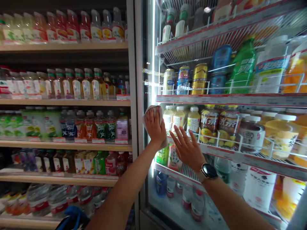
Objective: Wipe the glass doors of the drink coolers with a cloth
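Note:
My left hand (154, 126) presses a pale grey cloth (165, 143) against the glass door (172, 204) of a drinks cooler, near the door's left edge. The cloth shows around the fingers and below the palm. Lower and to the right is my right hand (188, 148), fingers spread and nothing in it, at or very close to the same glass; whether it touches, I cannot tell. A watch (209, 171) is on the right wrist. Behind the glass, around both hands, stand bottles of tea (193, 118) on a wire shelf.
Left of the cooler's frame (138, 95), open wooden shelves (72, 102) hold rows of bottled drinks. Inside the cooler, cans (199, 78) and a large green bottle (243, 65) stand above hand height. Part of a blue item (73, 215) shows at the bottom left.

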The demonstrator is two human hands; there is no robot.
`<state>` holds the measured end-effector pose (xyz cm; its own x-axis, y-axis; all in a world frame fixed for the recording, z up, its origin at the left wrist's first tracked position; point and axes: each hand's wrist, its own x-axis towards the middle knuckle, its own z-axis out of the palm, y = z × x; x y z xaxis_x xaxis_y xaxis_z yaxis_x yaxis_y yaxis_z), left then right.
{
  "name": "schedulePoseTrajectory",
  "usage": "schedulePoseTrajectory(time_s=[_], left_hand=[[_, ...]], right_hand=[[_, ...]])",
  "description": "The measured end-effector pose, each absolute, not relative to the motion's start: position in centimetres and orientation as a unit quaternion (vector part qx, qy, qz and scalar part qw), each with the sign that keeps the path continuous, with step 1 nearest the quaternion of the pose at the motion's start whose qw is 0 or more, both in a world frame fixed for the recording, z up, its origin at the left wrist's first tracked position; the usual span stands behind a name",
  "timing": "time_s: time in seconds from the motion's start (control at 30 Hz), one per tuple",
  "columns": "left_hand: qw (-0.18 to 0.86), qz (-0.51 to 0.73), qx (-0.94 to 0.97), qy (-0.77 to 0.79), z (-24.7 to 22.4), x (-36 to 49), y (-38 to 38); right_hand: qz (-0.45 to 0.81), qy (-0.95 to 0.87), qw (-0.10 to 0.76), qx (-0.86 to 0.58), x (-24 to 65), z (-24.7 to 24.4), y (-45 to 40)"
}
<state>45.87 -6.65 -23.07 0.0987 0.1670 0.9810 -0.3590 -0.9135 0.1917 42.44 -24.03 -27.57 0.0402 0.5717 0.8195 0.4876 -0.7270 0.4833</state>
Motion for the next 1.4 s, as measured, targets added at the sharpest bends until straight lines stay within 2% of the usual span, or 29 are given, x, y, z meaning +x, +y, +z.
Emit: schedulePoseTrajectory(time_s=[0.07, 0.13, 0.2, 0.37, 0.43, 0.53, 0.73, 0.8, 0.87, 1.0, 1.3, 1.4], left_hand=[[0.208, 0.676, 0.705, -0.06, -23.2, 46.0, -6.4], [0.216, 0.677, 0.702, -0.05, -25.3, 46.0, -6.0], [0.223, 0.673, 0.704, -0.034, -29.2, 45.8, -5.4], [0.234, 0.631, 0.74, -0.012, -42.2, 44.4, -4.6], [0.225, 0.616, 0.754, -0.012, -45.3, 44.0, -4.5], [0.211, 0.628, 0.749, -0.009, -43.7, 44.3, -4.7], [0.224, 0.687, 0.69, -0.025, -26.7, 46.6, -4.9], [0.226, 0.696, 0.681, -0.035, -23.1, 47.0, -4.9], [0.222, 0.696, 0.681, -0.047, -22.2, 46.9, -4.9], [0.215, 0.678, 0.701, -0.054, -26.1, 46.0, -4.6], [0.214, 0.605, 0.766, -0.032, -43.6, 44.3, -4.4], [0.191, 0.609, 0.769, -0.034, -44.3, 44.3, -4.8]], right_hand=[[0.589, 0.366, 0.037, 0.72, 42.4, -27.6, -24.0], [0.592, 0.364, 0.043, 0.718, 42.4, -27.5, -24.0], [0.592, 0.363, 0.05, 0.717, 42.4, -27.6, -24.0], [0.587, 0.364, 0.048, 0.722, 42.5, -27.7, -24.1], [0.584, 0.366, 0.041, 0.723, 42.5, -27.7, -24.1], [0.585, 0.37, 0.032, 0.721, 42.5, -27.7, -24.1], [0.589, 0.372, 0.036, 0.717, 42.4, -27.6, -24.0], [0.587, 0.369, 0.042, 0.719, 42.4, -27.6, -24.0], [0.587, 0.367, 0.045, 0.72, 42.4, -27.6, -24.1], [0.585, 0.371, 0.039, 0.72, 42.5, -27.7, -24.1], [0.591, 0.364, 0.054, 0.718, 42.5, -27.7, -24.1], [0.596, 0.358, 0.066, 0.716, 42.5, -27.7, -24.0]])
